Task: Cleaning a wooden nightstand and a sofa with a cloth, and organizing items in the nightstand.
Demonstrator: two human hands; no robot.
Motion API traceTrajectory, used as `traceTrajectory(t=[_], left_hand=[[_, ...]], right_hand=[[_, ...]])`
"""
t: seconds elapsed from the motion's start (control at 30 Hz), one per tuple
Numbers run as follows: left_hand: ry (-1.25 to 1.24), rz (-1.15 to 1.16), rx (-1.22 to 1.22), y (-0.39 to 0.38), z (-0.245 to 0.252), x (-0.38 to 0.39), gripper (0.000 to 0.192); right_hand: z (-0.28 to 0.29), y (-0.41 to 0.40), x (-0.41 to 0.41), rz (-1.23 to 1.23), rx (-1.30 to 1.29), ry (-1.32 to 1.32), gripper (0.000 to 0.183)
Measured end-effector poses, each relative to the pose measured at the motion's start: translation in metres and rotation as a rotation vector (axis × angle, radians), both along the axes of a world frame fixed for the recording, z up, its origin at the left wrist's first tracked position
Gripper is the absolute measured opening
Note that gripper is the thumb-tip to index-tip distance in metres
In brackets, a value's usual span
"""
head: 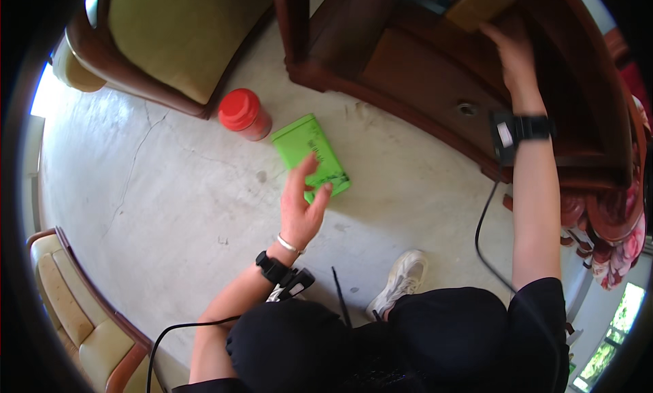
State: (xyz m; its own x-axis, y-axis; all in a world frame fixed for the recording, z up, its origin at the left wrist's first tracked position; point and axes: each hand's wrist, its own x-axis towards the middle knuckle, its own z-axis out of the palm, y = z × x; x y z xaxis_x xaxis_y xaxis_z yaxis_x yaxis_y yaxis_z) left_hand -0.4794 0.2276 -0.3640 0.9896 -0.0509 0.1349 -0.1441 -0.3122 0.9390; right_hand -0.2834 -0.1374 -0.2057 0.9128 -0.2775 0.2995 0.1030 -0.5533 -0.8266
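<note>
My left hand hovers over the lower end of a green box with dark printing, its fingers apart and nothing between them. The box lies flat on the concrete floor. Beside the box's upper left corner stands a jar with a red lid. At the upper right, my right hand reaches into a dark wooden cabinet, its fingers at the near edge of a yellowish-brown box. Blur and shade hide whether those fingers grip it.
The wooden cabinet spans the upper right. An upholstered wooden chair stands at the upper left, and a cream padded seat at the lower left. Black cables run from both wrist devices. A white shoe is on the floor.
</note>
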Motion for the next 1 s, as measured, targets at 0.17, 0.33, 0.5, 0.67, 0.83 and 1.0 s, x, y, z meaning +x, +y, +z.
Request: traceTrajectory(t=[0.17,0.33,0.5,0.67,0.83,1.0], left_hand=[[0.192,0.456,-0.168,0.045,-0.078,0.006,0.061],[0.545,0.410,-0.124,0.046,-0.091,0.010,0.062],[0.604,0.319,-0.095,0.032,-0.081,0.010,0.051],[0.710,0.322,-0.287,0.022,-0.057,0.011,0.040],[0.840,0.296,-0.385,0.017,-0.033,0.011,0.043],[0.811,0.233,-0.745,0.021,-0.021,0.004,0.058]], right_hand=[[-0.055,0.086,-0.106,0.229,-0.199,-0.292,0.032],[-0.185,0.151,-0.155,0.532,0.079,0.541,0.051],[-0.213,0.169,-0.156,0.586,0.189,0.779,0.051],[-0.207,0.177,-0.157,0.662,0.299,0.743,0.049],[-0.196,0.178,-0.172,0.561,0.097,0.511,0.049],[-0.182,0.166,-0.181,0.642,0.332,0.547,0.067]])
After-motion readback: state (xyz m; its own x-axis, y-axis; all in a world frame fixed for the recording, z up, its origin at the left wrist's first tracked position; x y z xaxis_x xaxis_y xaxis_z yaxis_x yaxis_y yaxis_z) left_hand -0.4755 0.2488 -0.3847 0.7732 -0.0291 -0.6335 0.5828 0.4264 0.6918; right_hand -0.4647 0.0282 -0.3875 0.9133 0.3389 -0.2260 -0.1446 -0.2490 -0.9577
